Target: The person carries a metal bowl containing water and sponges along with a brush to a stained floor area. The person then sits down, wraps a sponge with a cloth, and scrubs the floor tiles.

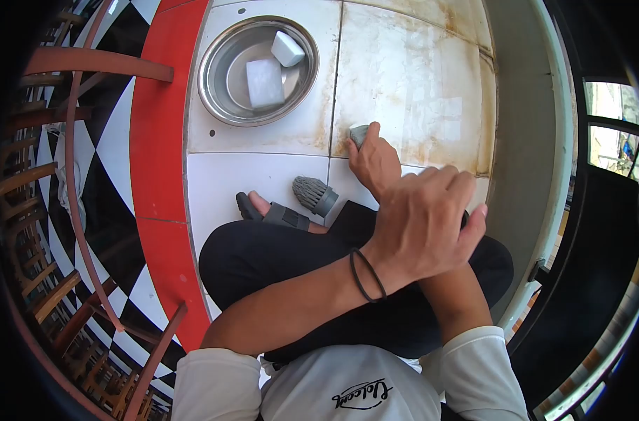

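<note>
My right hand reaches forward onto a stained white tile and presses a small grey scrubbing pad with a white edge against it, near the grout line. Crossing over my right forearm, my left hand is curled closed, a black band round its wrist. Whatever its fingers hold, if anything, is hidden. A grey bristle brush lies on the tiles left of my right hand. Further forward stands a round metal bowl with two white sponge blocks in it.
My sandalled foot and crossed legs in dark trousers are close below the brush. Red edging borders the tiles on the left, beside wooden chairs. A low wall runs along the right, by a dark-framed door.
</note>
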`<state>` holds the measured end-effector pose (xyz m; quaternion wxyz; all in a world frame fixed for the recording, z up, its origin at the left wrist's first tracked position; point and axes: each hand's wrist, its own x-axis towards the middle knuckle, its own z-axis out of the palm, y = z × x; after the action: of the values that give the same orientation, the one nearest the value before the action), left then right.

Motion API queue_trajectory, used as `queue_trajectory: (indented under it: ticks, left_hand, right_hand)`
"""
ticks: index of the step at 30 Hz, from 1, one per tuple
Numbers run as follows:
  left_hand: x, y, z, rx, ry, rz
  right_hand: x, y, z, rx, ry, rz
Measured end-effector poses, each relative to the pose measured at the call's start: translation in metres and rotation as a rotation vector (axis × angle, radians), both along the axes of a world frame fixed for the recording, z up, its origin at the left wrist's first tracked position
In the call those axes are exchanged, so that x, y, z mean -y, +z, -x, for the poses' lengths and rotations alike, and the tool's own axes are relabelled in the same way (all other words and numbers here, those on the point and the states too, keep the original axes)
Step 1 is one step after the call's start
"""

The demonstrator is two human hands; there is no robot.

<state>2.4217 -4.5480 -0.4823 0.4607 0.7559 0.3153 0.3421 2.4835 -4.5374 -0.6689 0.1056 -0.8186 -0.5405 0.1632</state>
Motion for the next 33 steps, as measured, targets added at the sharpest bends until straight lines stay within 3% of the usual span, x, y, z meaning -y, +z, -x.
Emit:
queue_trajectory:
  ticks: [2, 4, 7, 11, 19, 20, 24, 28, 33]
  left_hand:
    - [0.032, 0.020, 0.020, 0.105, -0.344, 0.108]
    - [0.029, 0.031, 0.041, -0.251, -0.925, 0.210]
    - [0.030, 0.011, 0.058, -0.564, -1.365, 0.260]
    - [0.072, -0.022, 0.049, -0.733, -1.329, 0.086]
    - [0.117, -0.036, 0.060, -0.800, -1.357, -0.007]
    - [0.123, -0.039, 0.062, -0.746, -1.404, 0.013]
    - [0.129, -0.040, 0.056, -0.786, -1.179, -0.018]
    - [0.109, -0.033, 0.050, -0.875, -1.316, -0.046]
    - [0.129, -0.028, 0.059, -0.823, -1.375, -0.077]
  right_hand:
    - [0.010, -0.002, 0.012, -0.040, -0.005, -0.003]
    - [-0.004, -0.007, 0.009, -0.028, 0.007, -0.063]
    - [-0.062, -0.009, -0.006, 0.014, -0.014, -0.168]
    - [-0.123, -0.014, -0.025, 0.058, -0.044, -0.202]
    - [0.014, -0.002, 0.033, -0.015, -0.081, -0.007]
    - [0.009, -0.002, 0.033, -0.010, -0.073, -0.045]
    - [-0.060, -0.006, 0.016, 0.022, -0.073, -0.159]
    - [-0.095, -0.012, 0.005, 0.019, -0.055, -0.195]
    - [-0.001, 0.003, 0.041, -0.064, -0.080, -0.014]
